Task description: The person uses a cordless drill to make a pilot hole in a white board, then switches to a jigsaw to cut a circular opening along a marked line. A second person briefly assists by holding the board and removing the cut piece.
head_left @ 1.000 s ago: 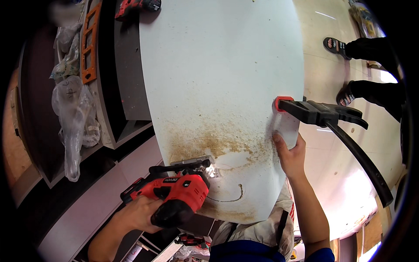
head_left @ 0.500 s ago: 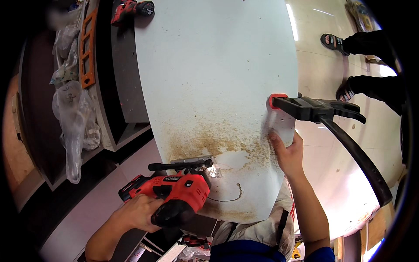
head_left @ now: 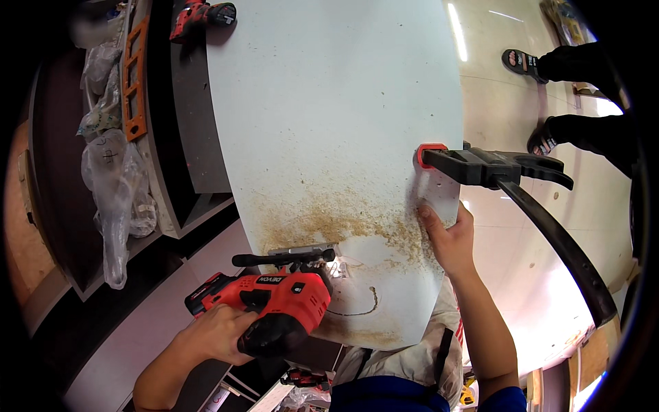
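Note:
My left hand (head_left: pixel 216 333) is wrapped round the handle of a red and black cordless jigsaw (head_left: pixel 296 299). The jigsaw rests on the near left part of a white board (head_left: pixel 329 89), its lit base against the surface; the blade is hidden. A curved cut (head_left: pixel 373 301) runs through the board just right of the tool. Brown sawdust (head_left: pixel 322 223) lies scattered beyond it. At the board's right edge my right hand (head_left: pixel 453 237) grips the panel, thumb on top and fingers out of sight beneath. A black bar clamp (head_left: pixel 491 168) with a red pad presses on that edge, just beyond this hand.
A red cordless tool (head_left: pixel 199 19) lies at the board's far left corner. Dark cabinet parts (head_left: pixel 199 130) stand on the left, with plastic bags (head_left: pixel 117 185) and an orange slotted template (head_left: pixel 135 82). Another person's sandalled feet (head_left: pixel 525 65) are on the floor at right.
The view has shifted slightly, so the board and clamp appear a little further left. Both hands keep their hold, and the jigsaw shows no clear movement along the cut.

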Tool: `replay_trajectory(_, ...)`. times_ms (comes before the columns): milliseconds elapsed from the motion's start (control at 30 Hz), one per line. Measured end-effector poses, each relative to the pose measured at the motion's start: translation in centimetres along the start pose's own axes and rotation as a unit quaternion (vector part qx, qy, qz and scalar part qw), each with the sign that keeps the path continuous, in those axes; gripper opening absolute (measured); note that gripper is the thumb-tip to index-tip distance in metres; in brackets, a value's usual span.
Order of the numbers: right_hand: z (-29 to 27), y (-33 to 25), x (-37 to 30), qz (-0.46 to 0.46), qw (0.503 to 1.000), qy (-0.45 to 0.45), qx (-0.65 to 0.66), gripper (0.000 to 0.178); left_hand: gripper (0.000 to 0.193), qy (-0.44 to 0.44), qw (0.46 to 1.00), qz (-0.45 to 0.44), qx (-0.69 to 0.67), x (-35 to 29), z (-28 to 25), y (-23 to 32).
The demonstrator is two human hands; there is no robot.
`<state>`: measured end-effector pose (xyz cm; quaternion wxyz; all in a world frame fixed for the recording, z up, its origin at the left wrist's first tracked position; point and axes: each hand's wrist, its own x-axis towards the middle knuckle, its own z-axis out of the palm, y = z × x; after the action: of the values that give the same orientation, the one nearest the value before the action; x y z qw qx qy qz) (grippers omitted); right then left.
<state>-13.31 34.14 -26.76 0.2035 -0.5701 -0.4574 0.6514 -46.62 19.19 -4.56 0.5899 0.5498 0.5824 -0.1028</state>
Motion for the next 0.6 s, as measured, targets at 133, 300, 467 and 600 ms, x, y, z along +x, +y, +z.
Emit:
replay_trajectory(133, 0.1, 0.0, 0.0, 0.002, 1.000, 0.005, 0.001, 0.037, 0.035, -0.009, 1.000, -0.001, 0.010, 0.2, -0.4, 0.4)
replay_trajectory(300, 0.0, -0.1, 0.0, 0.003, 1.000, 0.000, 0.004, 0.037, 0.035, -0.024, 0.999, -0.003, 0.022, 0.6, -0.9, 0.9)
replay_trajectory(467, -0.1, -0.4, 0.0, 0.014, 1.000, -0.008, 0.013, 0.037, 0.035, -0.045, 0.998, -0.006, 0.039, 1.1, -1.5, 1.6)
replay_trajectory(600, 0.0, -0.6, -0.1, 0.032, 0.999, -0.014, 0.016, 0.039, 0.037, -0.051, 0.998, -0.001, 0.045, 1.4, -1.9, 1.9)
